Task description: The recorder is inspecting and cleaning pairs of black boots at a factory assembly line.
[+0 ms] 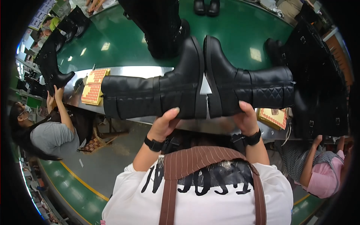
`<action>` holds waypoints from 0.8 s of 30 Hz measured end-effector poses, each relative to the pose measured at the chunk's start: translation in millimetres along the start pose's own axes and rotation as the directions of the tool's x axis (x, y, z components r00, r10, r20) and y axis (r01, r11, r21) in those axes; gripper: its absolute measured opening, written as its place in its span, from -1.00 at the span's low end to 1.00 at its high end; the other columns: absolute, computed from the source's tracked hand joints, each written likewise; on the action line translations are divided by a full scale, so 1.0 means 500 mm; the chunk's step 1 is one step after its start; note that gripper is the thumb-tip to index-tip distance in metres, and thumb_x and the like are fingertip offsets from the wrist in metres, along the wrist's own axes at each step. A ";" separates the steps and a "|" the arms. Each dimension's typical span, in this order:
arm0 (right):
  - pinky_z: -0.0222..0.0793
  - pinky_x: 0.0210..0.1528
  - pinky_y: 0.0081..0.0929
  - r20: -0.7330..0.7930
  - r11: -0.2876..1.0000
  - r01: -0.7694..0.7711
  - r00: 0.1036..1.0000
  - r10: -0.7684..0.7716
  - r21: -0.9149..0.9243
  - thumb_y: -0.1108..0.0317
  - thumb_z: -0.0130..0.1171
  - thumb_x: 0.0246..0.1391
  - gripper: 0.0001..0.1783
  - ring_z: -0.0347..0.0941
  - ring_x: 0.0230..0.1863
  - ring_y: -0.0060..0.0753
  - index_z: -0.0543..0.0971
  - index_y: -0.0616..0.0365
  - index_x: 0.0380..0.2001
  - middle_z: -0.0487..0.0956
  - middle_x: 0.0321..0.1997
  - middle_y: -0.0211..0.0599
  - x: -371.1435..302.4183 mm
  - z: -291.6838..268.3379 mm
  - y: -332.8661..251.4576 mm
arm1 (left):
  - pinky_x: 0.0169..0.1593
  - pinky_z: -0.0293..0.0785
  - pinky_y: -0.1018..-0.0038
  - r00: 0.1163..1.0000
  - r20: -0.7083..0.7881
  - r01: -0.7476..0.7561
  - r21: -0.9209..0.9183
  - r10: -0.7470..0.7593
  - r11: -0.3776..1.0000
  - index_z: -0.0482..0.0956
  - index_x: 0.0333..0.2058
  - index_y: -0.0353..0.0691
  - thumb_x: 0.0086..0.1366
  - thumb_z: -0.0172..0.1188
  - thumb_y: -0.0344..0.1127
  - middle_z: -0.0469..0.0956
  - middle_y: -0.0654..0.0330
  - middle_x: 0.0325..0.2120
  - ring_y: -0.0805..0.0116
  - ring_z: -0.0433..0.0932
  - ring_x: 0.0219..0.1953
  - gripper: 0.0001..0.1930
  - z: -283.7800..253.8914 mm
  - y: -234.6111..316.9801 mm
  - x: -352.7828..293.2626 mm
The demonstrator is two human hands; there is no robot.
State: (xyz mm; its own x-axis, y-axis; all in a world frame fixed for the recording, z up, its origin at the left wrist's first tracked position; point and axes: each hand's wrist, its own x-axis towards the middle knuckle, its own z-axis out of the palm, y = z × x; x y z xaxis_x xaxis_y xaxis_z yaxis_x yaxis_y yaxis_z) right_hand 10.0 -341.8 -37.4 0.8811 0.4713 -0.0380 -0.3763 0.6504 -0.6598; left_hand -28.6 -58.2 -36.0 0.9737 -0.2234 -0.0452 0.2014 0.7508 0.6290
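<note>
Two tall black boots lie sideways before me, sole against sole, their shafts pointing outward. My left hand (164, 125) is closed round the heel area of the left boot (161, 90), thumb on top. Round the heel area of the right boot (247, 86) my right hand (247, 118) is closed in the same way. The toes point away from me and nearly meet, with a narrow gap between the soles. Quilted stitching shows on the right boot's shaft. The fingers under both boots are hidden.
A green worktable (228, 33) with a metal front edge spreads ahead. More black boots (157, 26) stand on it, with a tall group (318, 82) at right. Patterned yellow-and-red pads (95, 86) lie at left. Co-workers sit on both sides; the left person (56, 135) handles a boot.
</note>
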 end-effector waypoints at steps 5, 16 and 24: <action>0.17 0.32 -0.24 -0.037 0.994 -0.008 0.999 0.004 -0.112 0.29 0.19 -0.15 -0.25 0.34 0.24 -0.10 0.33 0.45 0.15 0.41 0.22 -0.03 -0.037 -0.037 -0.068 | 0.25 0.28 0.26 0.996 0.045 -0.091 0.240 0.082 0.966 0.30 0.19 -0.34 0.00 0.27 -0.45 0.41 0.07 0.11 0.19 0.41 0.15 -0.30 -0.019 0.046 -0.035; 0.40 -0.01 -0.48 -0.078 0.581 0.175 0.920 -0.384 -0.795 0.46 0.29 -0.05 -0.69 0.51 -0.16 -0.43 0.60 0.29 -0.16 0.62 -0.16 -0.31 0.046 0.084 -0.056 | 0.10 0.38 0.52 0.993 -0.078 -0.015 0.666 0.090 0.746 0.55 -0.03 -0.37 0.32 0.20 -0.22 0.53 0.23 -0.05 0.53 0.46 -0.03 -0.64 0.041 0.015 0.046; 0.19 0.23 -0.17 0.247 0.162 0.338 0.876 -0.414 -0.927 0.27 0.31 -0.16 -0.04 0.18 0.20 -0.02 0.13 0.02 0.35 0.10 0.32 -0.08 0.089 0.138 -0.023 | 0.19 0.23 0.41 1.000 -0.013 -0.009 0.452 0.017 0.892 0.30 0.16 -0.27 0.25 0.09 -0.29 0.31 0.13 0.11 0.30 0.27 0.12 -0.50 0.022 -0.049 0.037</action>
State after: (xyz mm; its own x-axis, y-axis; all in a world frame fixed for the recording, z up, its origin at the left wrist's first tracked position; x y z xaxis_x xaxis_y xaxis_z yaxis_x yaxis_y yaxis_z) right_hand 33.9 -287.1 20.1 0.8569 0.2912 0.4254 0.5025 -0.2880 -0.8152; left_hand -16.7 -87.7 -43.5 0.9783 -0.2022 -0.0446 0.1225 0.3913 0.9121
